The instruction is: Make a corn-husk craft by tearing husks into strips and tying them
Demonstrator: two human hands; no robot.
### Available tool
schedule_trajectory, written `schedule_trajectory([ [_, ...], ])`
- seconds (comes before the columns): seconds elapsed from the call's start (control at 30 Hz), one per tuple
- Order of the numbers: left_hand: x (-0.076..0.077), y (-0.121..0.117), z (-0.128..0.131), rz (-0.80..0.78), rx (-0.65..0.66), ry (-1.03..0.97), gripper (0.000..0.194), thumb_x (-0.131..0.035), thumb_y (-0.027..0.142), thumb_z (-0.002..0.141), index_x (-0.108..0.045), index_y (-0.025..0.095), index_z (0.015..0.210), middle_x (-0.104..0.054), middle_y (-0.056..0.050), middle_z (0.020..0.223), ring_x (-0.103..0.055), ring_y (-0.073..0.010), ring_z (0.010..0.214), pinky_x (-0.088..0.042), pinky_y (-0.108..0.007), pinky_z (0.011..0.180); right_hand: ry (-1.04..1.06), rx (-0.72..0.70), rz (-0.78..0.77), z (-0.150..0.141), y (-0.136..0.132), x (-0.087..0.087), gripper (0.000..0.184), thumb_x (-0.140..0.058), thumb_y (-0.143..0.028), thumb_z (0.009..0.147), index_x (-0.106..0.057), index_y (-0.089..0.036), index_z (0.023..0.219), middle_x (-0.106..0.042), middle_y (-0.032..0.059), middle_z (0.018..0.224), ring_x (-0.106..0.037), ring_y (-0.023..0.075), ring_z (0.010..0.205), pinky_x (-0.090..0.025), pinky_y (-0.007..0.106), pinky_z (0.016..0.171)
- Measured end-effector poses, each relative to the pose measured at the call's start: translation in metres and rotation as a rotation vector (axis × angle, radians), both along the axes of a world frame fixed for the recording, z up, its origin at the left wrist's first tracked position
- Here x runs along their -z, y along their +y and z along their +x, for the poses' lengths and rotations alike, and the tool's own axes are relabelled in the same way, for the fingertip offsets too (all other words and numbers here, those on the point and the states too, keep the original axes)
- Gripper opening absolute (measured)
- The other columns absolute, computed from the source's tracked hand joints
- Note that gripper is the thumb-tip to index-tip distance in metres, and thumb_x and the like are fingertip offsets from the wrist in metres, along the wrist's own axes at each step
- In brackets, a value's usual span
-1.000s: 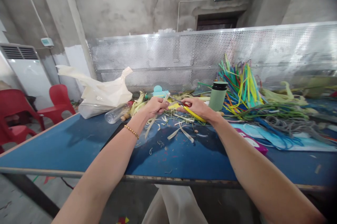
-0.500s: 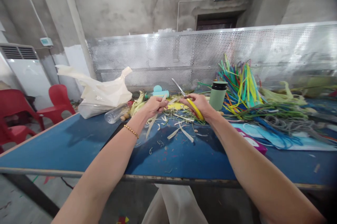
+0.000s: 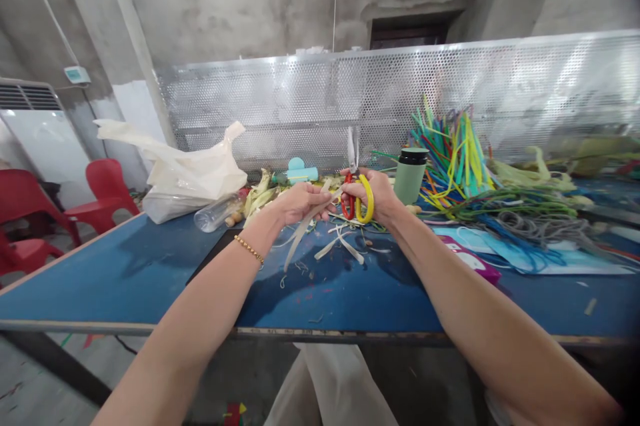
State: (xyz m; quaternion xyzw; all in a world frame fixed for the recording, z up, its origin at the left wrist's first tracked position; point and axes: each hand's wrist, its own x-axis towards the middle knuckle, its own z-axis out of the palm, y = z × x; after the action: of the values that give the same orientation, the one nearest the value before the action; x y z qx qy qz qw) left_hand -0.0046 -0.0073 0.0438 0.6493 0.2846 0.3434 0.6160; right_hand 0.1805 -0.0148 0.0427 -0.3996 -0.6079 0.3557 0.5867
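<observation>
In the middle of the view, my left hand (image 3: 299,203) is closed on a pale strip of corn husk (image 3: 298,238), whose tail hangs down to the left. My right hand (image 3: 381,194) grips scissors (image 3: 353,154) with one red and one yellow handle, blades pointing up and away. Its fingertips are also at the strip's other end, close to my left fingers. Below both hands, cut husk pieces (image 3: 352,250) lie crossed on the blue table (image 3: 165,286). More scraps and husks (image 3: 258,196) lie behind my left hand.
A white plastic bag (image 3: 195,176) and a clear bottle (image 3: 215,215) stand at the left. To the right are a green cup (image 3: 411,179), bundled coloured strips (image 3: 463,159), grey cords (image 3: 535,231) and a purple packet (image 3: 475,263). A perforated metal panel (image 3: 280,106) runs behind.
The scissors have swung from pointing left to upright, and their red handle now shows. My hands have come closer together, with the husk strip between them.
</observation>
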Motion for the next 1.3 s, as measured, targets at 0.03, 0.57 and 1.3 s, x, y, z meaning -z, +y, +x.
schedule_trajectory([
  [0.03, -0.001, -0.001, -0.001, -0.017, 0.042, 0.008, 0.014, -0.062, 0.017, 0.090, -0.068, 0.006, 0.084, -0.070, -0.012, 0.077, -0.062, -0.0111, 0.055, -0.051, -0.026, 0.058, -0.029, -0.014, 0.004, -0.002, -0.003, -0.001, 0.055, -0.077, -0.023, 0.060, -0.063, -0.013, 0.112, -0.061, -0.0014, 0.058, -0.059, 0.0157, 0.049, -0.051, 0.028, 0.047],
  [0.57, -0.001, -0.001, -0.006, -0.018, 0.142, 0.077, 0.018, -0.065, 0.025, 0.088, -0.067, 0.007, 0.083, -0.066, -0.008, 0.069, -0.061, -0.0113, 0.053, -0.050, -0.025, 0.056, -0.168, -0.058, 0.107, -0.010, -0.012, -0.002, 0.054, -0.070, -0.031, 0.066, -0.063, -0.013, 0.116, -0.061, -0.0015, 0.061, -0.056, 0.0139, 0.049, -0.048, 0.028, 0.049],
  [1.3, -0.003, -0.002, -0.005, -0.066, 0.153, 0.095, 0.033, -0.048, 0.034, 0.098, -0.065, 0.007, 0.091, -0.070, -0.014, 0.073, -0.065, -0.0159, 0.055, -0.053, -0.029, 0.057, -0.276, 0.021, 0.311, -0.006, -0.011, -0.006, 0.048, -0.072, -0.034, 0.068, -0.067, -0.013, 0.111, -0.062, 0.0023, 0.077, -0.052, 0.0111, 0.058, -0.043, 0.025, 0.052],
])
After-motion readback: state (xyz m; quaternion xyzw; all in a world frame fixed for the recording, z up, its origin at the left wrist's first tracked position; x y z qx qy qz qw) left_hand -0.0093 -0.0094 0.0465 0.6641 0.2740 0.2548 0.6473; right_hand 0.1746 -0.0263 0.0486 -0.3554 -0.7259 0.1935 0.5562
